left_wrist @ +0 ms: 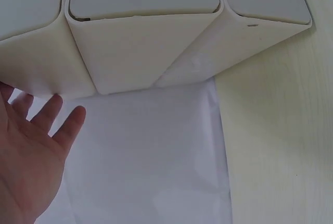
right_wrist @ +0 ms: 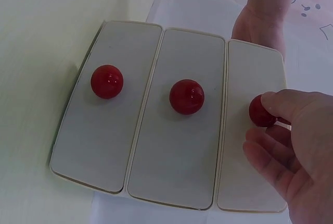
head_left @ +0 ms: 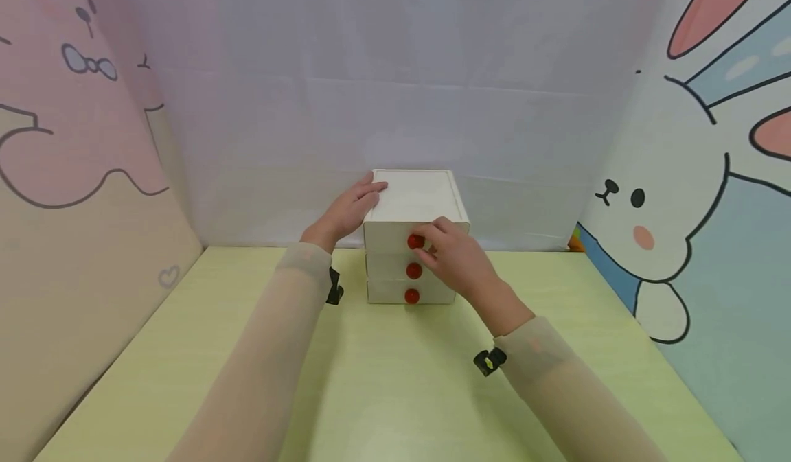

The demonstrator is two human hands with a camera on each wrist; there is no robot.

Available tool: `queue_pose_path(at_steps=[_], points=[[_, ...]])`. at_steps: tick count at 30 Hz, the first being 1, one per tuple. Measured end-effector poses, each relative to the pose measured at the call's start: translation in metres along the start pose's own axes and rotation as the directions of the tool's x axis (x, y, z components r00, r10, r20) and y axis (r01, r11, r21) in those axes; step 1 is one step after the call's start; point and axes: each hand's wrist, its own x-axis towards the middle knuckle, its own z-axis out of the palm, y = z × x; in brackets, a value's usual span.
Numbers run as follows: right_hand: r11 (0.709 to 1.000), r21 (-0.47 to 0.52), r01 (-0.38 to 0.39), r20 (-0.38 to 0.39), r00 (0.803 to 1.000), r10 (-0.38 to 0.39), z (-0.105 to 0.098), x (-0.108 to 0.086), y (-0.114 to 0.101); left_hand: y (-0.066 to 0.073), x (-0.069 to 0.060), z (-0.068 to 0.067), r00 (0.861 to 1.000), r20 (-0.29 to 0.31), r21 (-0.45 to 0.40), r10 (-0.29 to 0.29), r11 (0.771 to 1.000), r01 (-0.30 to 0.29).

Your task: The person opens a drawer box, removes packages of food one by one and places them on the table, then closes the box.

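Note:
A small white chest of three stacked drawers (head_left: 417,198) stands on the table, each drawer front bearing a round red knob. My right hand (head_left: 460,257) pinches the top drawer's red knob (right_wrist: 259,113) between thumb and fingers. The middle knob (right_wrist: 187,97) and the bottom knob (right_wrist: 107,82) are untouched. All three drawers look closed. My left hand (head_left: 349,209) rests at the upper left edge of the chest, its fingers extended over the top. In the left wrist view, the same hand is beside the chest's side wall (left_wrist: 140,52).
The pale yellow-green table (head_left: 383,379) spreads in front of the chest and to both sides. A white cloth backdrop (head_left: 395,91) hangs behind it. Side panels carry cartoon animals, with a rabbit (head_left: 673,208) on the right. Each wrist wears a black strap piece (head_left: 490,361).

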Motion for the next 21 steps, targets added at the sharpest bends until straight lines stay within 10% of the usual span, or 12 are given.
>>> queue_pose_path(at_steps=[21], points=[[1.0, -0.008, 0.013, 0.004, 1.0, -0.013, 0.0035, 0.0017, -0.0002, 0.0003, 0.001, 0.0013, 1.0, -0.003, -0.046, 0.024, 0.999, -0.024]])
